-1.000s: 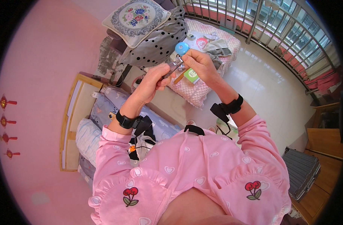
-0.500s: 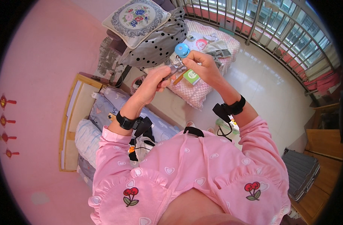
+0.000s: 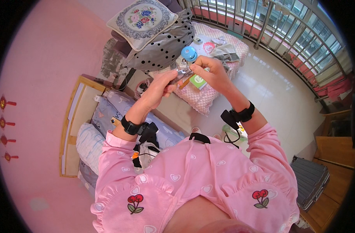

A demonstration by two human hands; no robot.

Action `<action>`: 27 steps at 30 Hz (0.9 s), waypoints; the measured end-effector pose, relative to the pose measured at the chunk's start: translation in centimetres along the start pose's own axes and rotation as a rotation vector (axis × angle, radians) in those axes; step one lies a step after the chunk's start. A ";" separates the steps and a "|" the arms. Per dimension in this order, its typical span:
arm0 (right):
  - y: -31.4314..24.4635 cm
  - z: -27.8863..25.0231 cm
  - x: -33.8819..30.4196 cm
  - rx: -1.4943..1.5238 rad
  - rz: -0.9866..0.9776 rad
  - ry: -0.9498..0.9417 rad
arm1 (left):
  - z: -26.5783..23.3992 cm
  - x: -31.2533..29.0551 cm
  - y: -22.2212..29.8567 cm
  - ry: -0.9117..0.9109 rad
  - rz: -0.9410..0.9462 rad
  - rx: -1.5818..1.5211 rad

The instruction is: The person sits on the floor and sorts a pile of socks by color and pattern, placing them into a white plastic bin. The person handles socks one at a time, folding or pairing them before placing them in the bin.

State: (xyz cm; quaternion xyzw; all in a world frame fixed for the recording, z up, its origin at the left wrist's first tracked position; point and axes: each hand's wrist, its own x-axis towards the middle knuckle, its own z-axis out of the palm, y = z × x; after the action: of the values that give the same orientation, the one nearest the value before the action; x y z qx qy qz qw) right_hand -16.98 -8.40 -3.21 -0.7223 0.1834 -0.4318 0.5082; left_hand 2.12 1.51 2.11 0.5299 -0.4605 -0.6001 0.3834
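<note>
Across the middle of the frame I see the padded pink table [image 3: 208, 101], quilted on top, with the bed [image 3: 107, 116] and its blue pillows running along the lower left. At upper left sit an embroidered cushion [image 3: 142, 19] and a grey polka-dot cushion [image 3: 165, 46]; a railing [image 3: 286, 35] curves across the upper right, and a dark ribbed case [image 3: 309, 180] lies at lower right.

Both of my hands are raised over the table, just left of centre and high in the frame. My left hand [image 3: 160, 85] is closed around a small silvery metal object [image 3: 181, 73]; my right hand [image 3: 210, 72] pinches its other end with thumb and fingers drawn narrow. I cannot tell what kind of object it is; it is too small and half covered. A thin orange-brown stick [image 3: 184, 83] pokes out just below it.

The risk, as I judge it, is a slip: the object is held only at fingertips, above the table edge, so a twist could drop it between table and bed.

Smaller things crowd the tabletop behind the hands: a round blue container [image 3: 189, 53] just above the fingers, a green-and-white box [image 3: 198, 80] just beneath them, grey cloth [image 3: 226, 52] further back. These sit close enough to be knocked.
</note>
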 end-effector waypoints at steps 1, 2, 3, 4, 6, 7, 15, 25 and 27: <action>0.1 0.1 0.0 0.023 -0.011 0.019 | 0.0 0.1 0.0 0.006 -0.005 -0.002; 0.3 0.4 0.0 0.045 -0.022 0.038 | 0.1 0.1 -0.1 0.008 -0.007 -0.005; 0.5 0.6 0.0 0.065 -0.036 0.056 | 0.1 0.2 -0.1 0.012 -0.010 -0.001; 0.7 0.8 -0.1 0.100 -0.015 0.059 | 0.2 0.3 -0.1 0.014 -0.011 0.001; 1.0 1.0 -0.2 0.166 0.023 0.060 | 0.3 0.4 -0.1 0.021 -0.015 -0.006; 1.2 1.1 -0.3 0.165 0.016 0.061 | 0.3 0.4 -0.2 0.028 -0.018 -0.015; 1.4 1.2 -0.5 0.148 0.002 0.070 | 0.8 0.6 0.0 0.021 -0.016 -0.039; 0.8 1.2 -0.9 0.187 0.098 0.093 | 1.4 0.6 -0.2 0.076 -0.027 -0.153; 0.8 1.3 -0.8 0.207 0.111 0.091 | 1.1 0.7 -0.4 0.094 -0.022 -0.170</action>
State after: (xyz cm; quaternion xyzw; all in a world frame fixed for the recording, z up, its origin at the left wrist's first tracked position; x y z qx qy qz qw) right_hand -16.27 -7.41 -4.43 -0.6342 0.2003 -0.4520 0.5944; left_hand 0.95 1.12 1.51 0.5281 -0.3834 -0.6156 0.4417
